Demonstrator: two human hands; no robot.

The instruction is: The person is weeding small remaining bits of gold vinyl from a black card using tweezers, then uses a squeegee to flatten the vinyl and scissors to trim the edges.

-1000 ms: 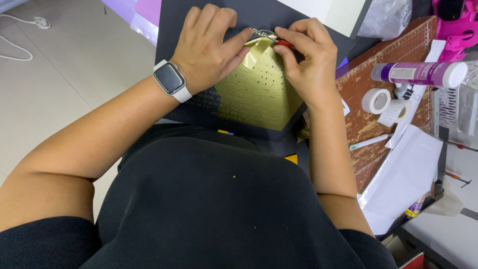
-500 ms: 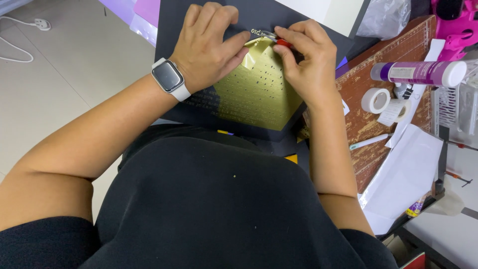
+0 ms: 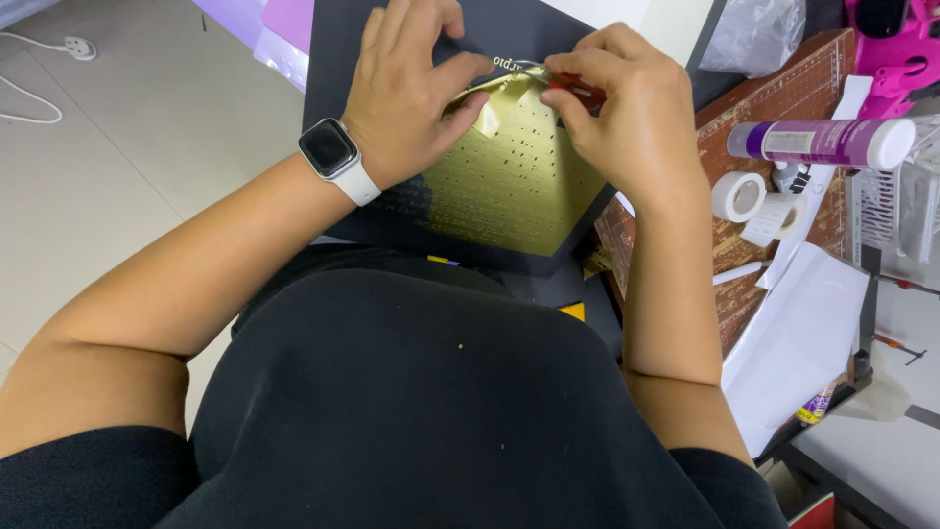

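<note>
Gold foil sheet (image 3: 509, 181), perforated with small dots, lying on a black card (image 3: 392, 59) that rests across the person's lap and against the edge of the worktop (image 3: 774, 108).

Left hand (image 3: 406, 103): watch on the wrist, palm pressed on the card, thumb and forefinger pinched on the lifted upper edge of the foil.

Right hand (image 3: 636, 122): closed around a slim red-handled tool (image 3: 578, 90), its tip meeting the foil edge just beside the left thumb. The two hands sit close together, almost touching at the fingertips.

Foil condition: top corner curled up and creased, the rest flat on the card.

Surroundings, to the right on the worktop: purple glue stick (image 3: 818, 142) lying on its side; roll of white tape (image 3: 739, 196) near it; white paper sheets (image 3: 803, 333) overhanging the edge; pink tool (image 3: 901, 44) at the far corner. Pale tiled floor (image 3: 117, 196) to the left, with a white cable.

Risk, as judged: the foil looks thin, so a sharp pull at the pinched edge could tear it along the perforations; the tool tip could slip and scratch the foil or nick the left thumb; the card, only propped on the lap, could tilt.
</note>
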